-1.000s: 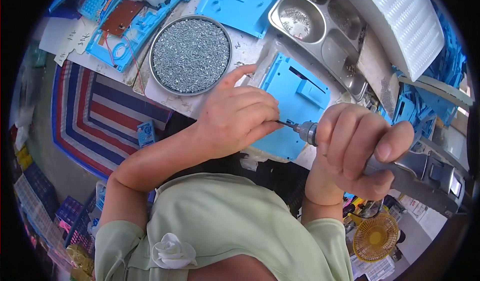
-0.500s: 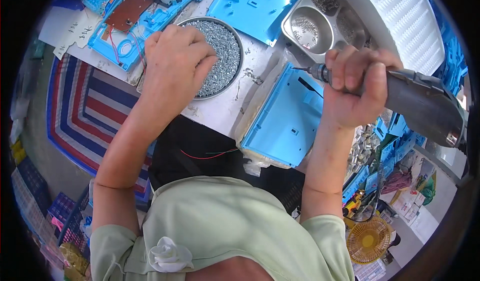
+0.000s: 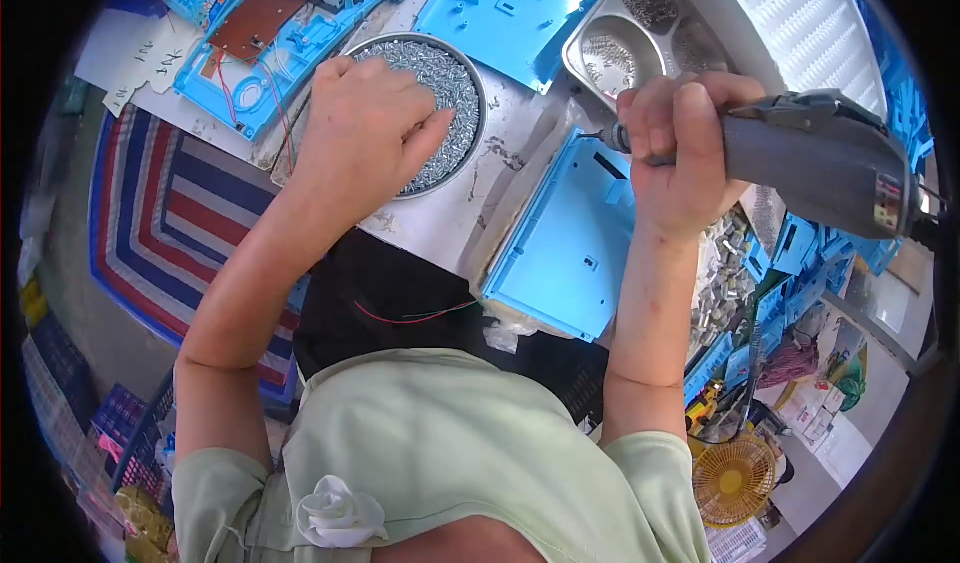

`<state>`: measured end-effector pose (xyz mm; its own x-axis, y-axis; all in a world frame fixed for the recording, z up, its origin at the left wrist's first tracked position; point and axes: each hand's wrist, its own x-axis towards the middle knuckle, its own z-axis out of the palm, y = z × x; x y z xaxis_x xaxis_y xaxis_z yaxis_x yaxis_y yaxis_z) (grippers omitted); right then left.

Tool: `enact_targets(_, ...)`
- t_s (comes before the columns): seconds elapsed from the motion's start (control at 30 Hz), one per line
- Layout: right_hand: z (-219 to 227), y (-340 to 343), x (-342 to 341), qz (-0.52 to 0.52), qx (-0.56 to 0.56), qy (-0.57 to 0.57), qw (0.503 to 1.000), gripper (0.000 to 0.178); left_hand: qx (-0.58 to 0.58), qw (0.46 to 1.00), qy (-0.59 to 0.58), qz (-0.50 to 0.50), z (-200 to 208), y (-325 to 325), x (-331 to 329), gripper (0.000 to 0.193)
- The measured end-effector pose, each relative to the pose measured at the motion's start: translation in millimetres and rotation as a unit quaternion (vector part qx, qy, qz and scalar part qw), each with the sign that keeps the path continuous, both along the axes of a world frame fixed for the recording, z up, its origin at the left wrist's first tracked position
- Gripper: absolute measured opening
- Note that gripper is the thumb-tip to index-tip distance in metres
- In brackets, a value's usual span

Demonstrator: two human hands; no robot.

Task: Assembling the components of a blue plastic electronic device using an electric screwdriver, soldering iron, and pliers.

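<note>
My left hand (image 3: 372, 128) is over the left side of a round metal bowl (image 3: 484, 113) full of small silvery screws (image 3: 440, 93). Its fingers curl inward, and their tips are hidden behind the hand. In my right hand (image 3: 685, 158) is a dark grey electric screwdriver (image 3: 810, 163), gripped near its front end. The bit points left, above the far edge of a blue plastic panel (image 3: 555, 238), which lies on a plastic-wrapped pad in front of me. That panel has slots and small holes.
Beyond the bowl lie a blue housing (image 3: 243, 103) with a brown board and wires, and another blue panel (image 3: 510, 13). A steel compartment tray (image 3: 572, 58) holds small parts. Farther right are a white ribbed tray (image 3: 815, 33) and loose metal pieces (image 3: 722, 278). A yellow basket (image 3: 735, 478) sits lower right.
My right hand and the screwdriver have shifted a little left and away from me. My left hand has moved slightly right over the bowl, with its thumb turned up more.
</note>
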<state>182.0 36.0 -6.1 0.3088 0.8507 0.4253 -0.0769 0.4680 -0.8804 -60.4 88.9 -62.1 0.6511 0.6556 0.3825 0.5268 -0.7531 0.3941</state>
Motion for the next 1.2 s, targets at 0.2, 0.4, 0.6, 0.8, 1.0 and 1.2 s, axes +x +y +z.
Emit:
enact_targets(0.2, 1.5, -3.0, -0.7, -0.010, -0.023, -0.018, 1.000, 0.009, -0.023, 0.996, -0.089, -0.010, 10.9, -17.1, 7.5, 0.016)
enact_targets(0.4, 28.7, -16.0, 2.3, 0.118, 0.089, 0.082, 0.986, 0.014, -0.095, 0.974, -0.180, -0.103, 26.5, -55.3, 26.2, 0.020)
enact_targets(0.6, 9.0, -27.5, -8.8, 0.047, -0.027, -0.002, 0.999, 0.014, -0.119, 0.975, -0.172, -0.082, 16.8, -60.8, 20.7, 0.018)
enact_targets(0.8, 4.6, -24.3, -2.4, 0.061, -0.047, -0.059, 0.995, 0.017, -0.109, 0.971, -0.198, -0.079, 13.4, -61.6, 24.9, 0.018)
enact_targets(1.0, 54.5, -38.7, -4.3, 0.213, 0.065, -0.004, 0.975, 0.030, -0.100, 0.959, -0.254, -0.083, 16.7, -64.5, 40.3, 0.019)
enact_targets(1.2, 57.3, -49.5, -15.3, 0.261, 0.062, -0.006, 0.963, 0.033, -0.095, 0.961, -0.241, -0.093, 21.1, -64.4, 38.0, 0.018)
